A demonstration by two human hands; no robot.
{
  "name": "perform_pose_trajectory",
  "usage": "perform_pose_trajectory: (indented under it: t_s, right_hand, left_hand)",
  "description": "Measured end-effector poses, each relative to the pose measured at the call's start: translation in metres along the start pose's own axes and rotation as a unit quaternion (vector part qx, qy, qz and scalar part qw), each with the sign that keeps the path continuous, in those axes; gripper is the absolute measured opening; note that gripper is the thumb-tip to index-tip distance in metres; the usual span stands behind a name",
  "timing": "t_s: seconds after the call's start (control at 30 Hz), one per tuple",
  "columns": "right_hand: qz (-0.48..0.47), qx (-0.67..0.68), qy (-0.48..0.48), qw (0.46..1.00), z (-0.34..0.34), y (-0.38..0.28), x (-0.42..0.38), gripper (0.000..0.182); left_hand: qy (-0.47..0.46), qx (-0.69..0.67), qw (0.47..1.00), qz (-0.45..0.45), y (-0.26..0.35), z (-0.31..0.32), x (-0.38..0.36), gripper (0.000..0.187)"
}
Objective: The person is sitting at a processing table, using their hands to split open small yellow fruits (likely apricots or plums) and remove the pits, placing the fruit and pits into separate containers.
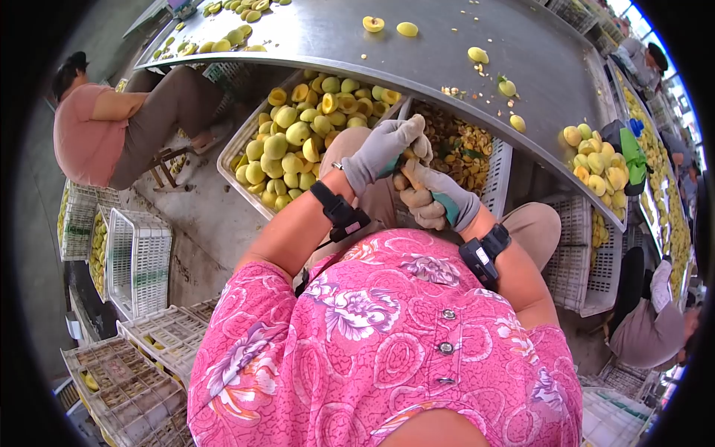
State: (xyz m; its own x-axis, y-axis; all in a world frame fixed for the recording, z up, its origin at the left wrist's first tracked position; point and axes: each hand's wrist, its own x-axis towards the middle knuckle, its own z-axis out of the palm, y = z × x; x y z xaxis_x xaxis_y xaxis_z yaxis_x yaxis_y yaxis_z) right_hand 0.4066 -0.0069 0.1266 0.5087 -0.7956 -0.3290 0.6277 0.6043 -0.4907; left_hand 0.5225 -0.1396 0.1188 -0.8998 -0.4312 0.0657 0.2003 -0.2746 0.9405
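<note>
My left hand (383,150), in a grey-white work glove, is closed with its fingers curled together in front of my body. Just below and to its right, my right hand (438,195) wears a similar glove with a green patch and has its fingers bent closed. The fingertips of both hands come close together; whether they touch, and what is between them, I cannot make out. Under the hands stands a crate of brown pits and scraps (462,145). Beside it, a white crate (232,165) is full of yellow-green fruit halves (287,145).
A metal table (439,63) runs across the front, with scattered fruit halves and a fruit pile (599,167) at its right corner. A seated person (93,134) is at the left. Stacked plastic crates (138,261) stand left and right. More people sit at far right.
</note>
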Motion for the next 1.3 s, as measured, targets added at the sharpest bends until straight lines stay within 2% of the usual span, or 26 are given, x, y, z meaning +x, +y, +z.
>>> perform_pose_trajectory:
  t_s: [0.07,0.13,0.17,0.23,0.37,0.43,0.47,0.53,0.6,0.63,0.67,0.7,0.73,0.77,0.8,0.83,0.87,0.93,1.0,1.03,1.1,1.13,1.17,1.2,1.23,1.3]
  right_hand:
    - [0.006,-0.036,0.03,0.999,0.003,0.002,0.002,0.044]
    - [0.01,0.101,-0.067,0.993,-0.002,0.005,0.008,0.042]
    - [0.011,0.1,-0.067,0.993,-0.003,0.005,0.01,0.042]
    - [0.032,0.153,-0.141,0.978,-0.006,0.004,0.014,0.043]
    - [0.013,0.151,-0.136,0.979,-0.006,0.0,0.017,0.043]
    - [-0.044,0.098,-0.162,0.981,0.001,-0.002,0.016,0.045]
    - [-0.044,0.11,-0.14,0.983,0.0,-0.006,0.014,0.046]
    - [-0.093,-0.023,-0.004,0.995,-0.006,-0.014,0.006,0.045]
    - [-0.099,-0.166,0.205,0.96,-0.018,-0.021,-0.005,0.038]
    - [-0.092,-0.191,0.248,0.945,-0.029,-0.023,-0.01,0.036]
    - [-0.086,-0.215,0.292,0.928,-0.037,-0.024,-0.013,0.035]
    - [-0.089,-0.214,0.289,0.929,-0.035,-0.025,-0.017,0.035]
    - [-0.077,-0.222,0.293,0.927,-0.029,-0.028,-0.022,0.034]
    - [-0.07,-0.229,0.299,0.924,-0.027,-0.031,-0.026,0.033]
    - [-0.085,-0.245,0.278,0.925,-0.031,-0.033,-0.028,0.033]
    - [-0.087,-0.25,0.281,0.923,-0.034,-0.036,-0.028,0.033]
    - [-0.087,-0.253,0.285,0.921,-0.036,-0.039,-0.028,0.032]
    - [-0.101,-0.251,0.281,0.921,-0.037,-0.046,-0.033,0.032]
    - [-0.111,-0.251,0.274,0.921,-0.035,-0.055,-0.038,0.031]
    - [-0.122,-0.233,0.27,0.926,-0.034,-0.059,-0.04,0.031]
    - [-0.135,-0.204,0.271,0.931,-0.038,-0.065,-0.04,0.032]
    - [-0.144,-0.199,0.269,0.931,-0.038,-0.068,-0.037,0.033]
    - [-0.147,-0.193,0.257,0.935,-0.035,-0.071,-0.035,0.033]
    - [-0.153,-0.186,0.245,0.939,-0.034,-0.074,-0.031,0.033]
    - [-0.152,-0.184,0.235,0.942,-0.035,-0.076,-0.027,0.032]
    - [-0.143,-0.17,0.226,0.949,-0.038,-0.08,-0.022,0.03]
  left_hand:
    - [0.001,0.0,1.0,0.004,0.002,0.002,-0.004,0.055]
    - [0.002,-0.214,0.976,-0.031,0.002,0.003,-0.006,0.053]
    - [0.003,-0.215,0.976,-0.03,-0.001,0.004,-0.006,0.053]
    - [0.001,-0.445,0.896,-0.013,-0.01,0.007,-0.003,0.055]
    - [0.062,-0.47,0.881,-0.004,-0.009,0.002,0.001,0.055]
    - [0.162,-0.465,0.87,0.034,-0.002,-0.012,-0.001,0.051]
    - [0.212,-0.459,0.861,0.054,0.001,-0.02,-0.005,0.05]
    - [0.297,-0.246,0.907,0.169,0.006,-0.052,-0.029,0.045]
    - [0.392,0.033,0.888,0.239,0.003,-0.09,-0.066,0.039]
    - [0.43,0.163,0.852,0.251,-0.002,-0.109,-0.085,0.033]
    - [0.476,0.367,0.769,0.219,-0.007,-0.128,-0.108,0.023]
    - [0.468,0.525,0.685,0.192,-0.008,-0.14,-0.128,0.017]
    - [0.453,0.611,0.62,0.193,-0.016,-0.154,-0.142,0.014]
    - [0.455,0.653,0.587,0.146,-0.032,-0.165,-0.156,0.019]
    - [0.449,0.675,0.577,0.097,-0.051,-0.179,-0.169,0.034]
    - [0.438,0.674,0.592,0.058,-0.071,-0.191,-0.178,0.048]
    - [0.419,0.697,0.581,0.04,-0.088,-0.203,-0.188,0.057]
    - [0.408,0.707,0.577,0.004,-0.088,-0.204,-0.191,0.057]
    - [0.5,0.651,0.571,-0.016,-0.05,-0.185,-0.175,0.053]
    - [0.549,0.637,0.54,0.044,-0.02,-0.168,-0.154,0.049]
    - [0.516,0.594,0.604,0.128,0.044,-0.138,-0.096,0.045]
    - [0.434,0.64,0.594,0.221,0.058,-0.148,-0.063,0.043]
    - [0.373,0.639,0.632,0.229,0.074,-0.149,-0.028,0.042]
    - [0.326,0.635,0.67,0.203,0.081,-0.151,0.011,0.042]
    - [0.287,0.559,0.757,0.178,0.083,-0.147,0.051,0.044]
    - [0.207,0.568,0.791,0.093,0.086,-0.143,0.125,0.054]
